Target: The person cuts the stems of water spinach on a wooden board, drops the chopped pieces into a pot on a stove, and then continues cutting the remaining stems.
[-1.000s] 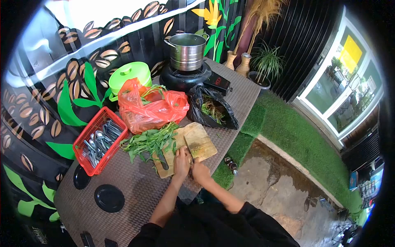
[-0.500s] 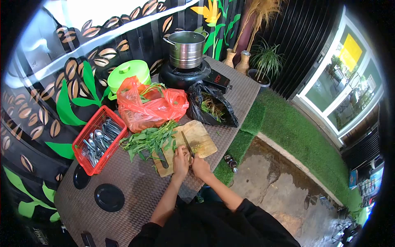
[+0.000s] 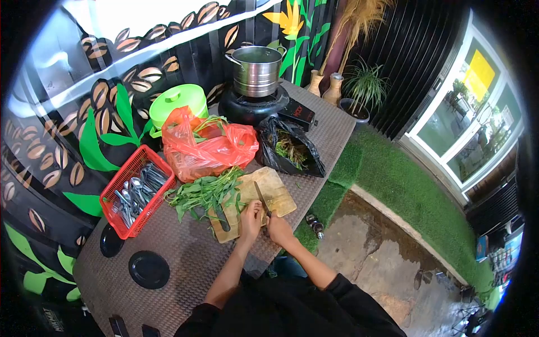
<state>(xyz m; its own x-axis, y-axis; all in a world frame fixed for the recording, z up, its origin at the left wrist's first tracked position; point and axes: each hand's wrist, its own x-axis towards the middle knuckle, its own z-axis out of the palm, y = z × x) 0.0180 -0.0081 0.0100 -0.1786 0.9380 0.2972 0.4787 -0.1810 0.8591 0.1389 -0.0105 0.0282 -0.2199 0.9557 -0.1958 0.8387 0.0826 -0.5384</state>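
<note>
A knife (image 3: 261, 196) is in my right hand (image 3: 279, 230), closed round its handle; the blade points away from me over the wooden cutting board (image 3: 276, 190). My left hand (image 3: 250, 220), its fingers curled, is beside the blade on the board. It grips leafy greens, mostly hidden under the fingers. A pile of long-stemmed leafy greens (image 3: 205, 192) lies at the board's left side, partly on it. Small chopped bits show on the board near the knife.
Behind the board are a red plastic bag (image 3: 205, 147) and a black bag with plant scraps (image 3: 291, 149). A steel pot (image 3: 256, 74) stands on a stove (image 3: 244, 105). A red cutlery basket (image 3: 136, 222), a green lidded container (image 3: 178, 101) and black plates (image 3: 149, 269) are leftward.
My right hand and the knife have shifted slightly right and toward me. My left hand has moved a little right, its fingers lifted and more curled.
</note>
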